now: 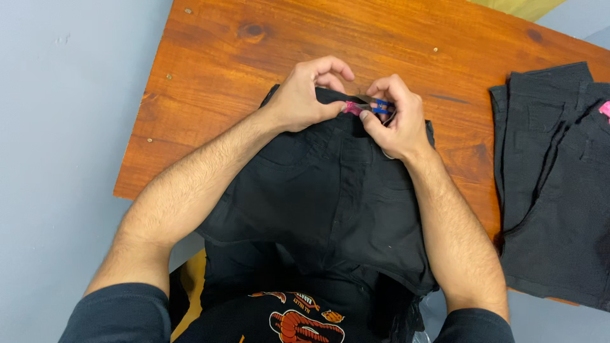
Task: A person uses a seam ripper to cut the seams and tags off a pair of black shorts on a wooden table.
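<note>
Your left hand (pixel 304 95) pinches the waistband of the black trousers (pixel 318 197), which lie flat on the wooden table (pixel 210 57), waist away from you, legs running back toward your body. Just right of it, a small pink and blue tool (pixel 367 108) lies sideways along the waistband. Your right hand (pixel 397 121) grips it.
</note>
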